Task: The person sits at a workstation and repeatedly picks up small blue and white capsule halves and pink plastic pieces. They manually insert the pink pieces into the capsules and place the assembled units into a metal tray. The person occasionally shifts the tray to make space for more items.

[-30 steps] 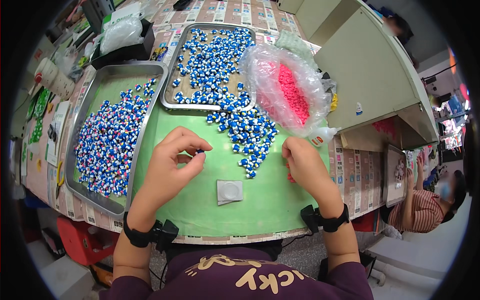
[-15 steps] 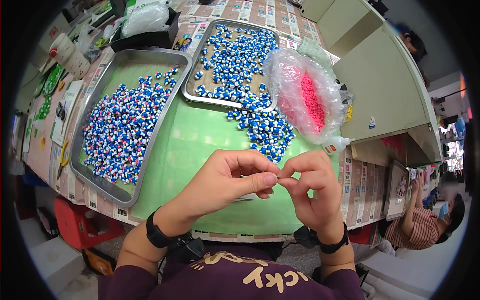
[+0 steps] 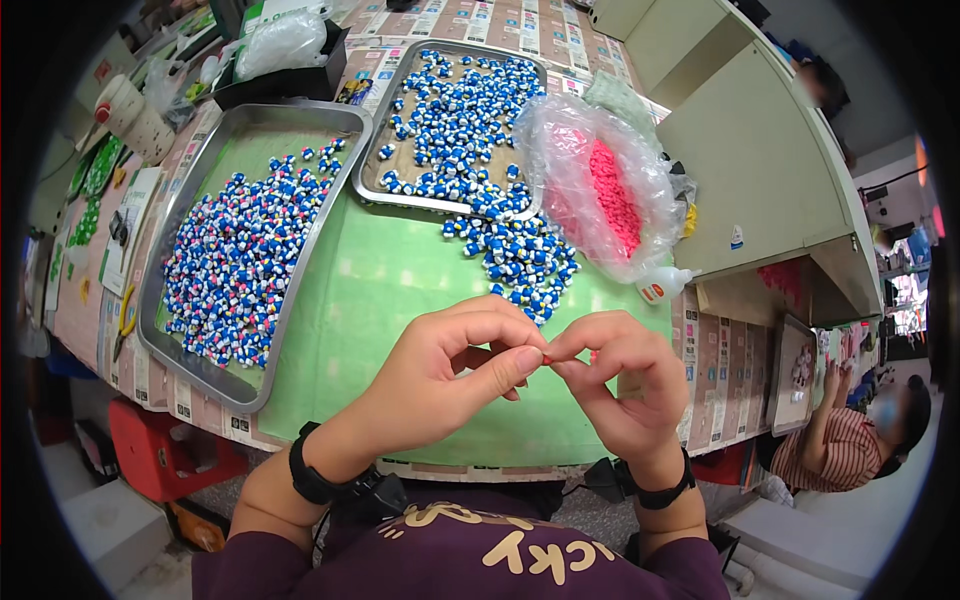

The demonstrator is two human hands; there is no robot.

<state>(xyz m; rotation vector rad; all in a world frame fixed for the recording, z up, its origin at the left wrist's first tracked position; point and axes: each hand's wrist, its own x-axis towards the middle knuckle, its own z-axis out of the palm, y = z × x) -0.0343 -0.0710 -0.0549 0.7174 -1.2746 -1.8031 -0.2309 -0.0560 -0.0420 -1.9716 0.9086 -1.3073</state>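
My left hand and my right hand meet fingertip to fingertip over the green work sheet. Both are closed in a pinch, thumb against forefinger. A speck of pinkish red shows where the tips touch, and the right fingers grip this tiny pink piece. More pink shows behind the curled right fingers. What the left fingertips hold is hidden. Just beyond my hands lies a loose pile of small blue-and-white figures. A clear plastic bag of small pink pieces rests to the right of the pile.
A metal tray of blue, white and pink figures stands at left; another tray of blue-and-white figures is at the back. A small white bottle lies beside a pale cabinet. Pliers lie far left. A co-worker sits at right.
The view has shifted slightly, so the trays and bag appear a little further left. My hands keep their pinch; the left fingers are curled slightly more, and pink shows at the fingertips.
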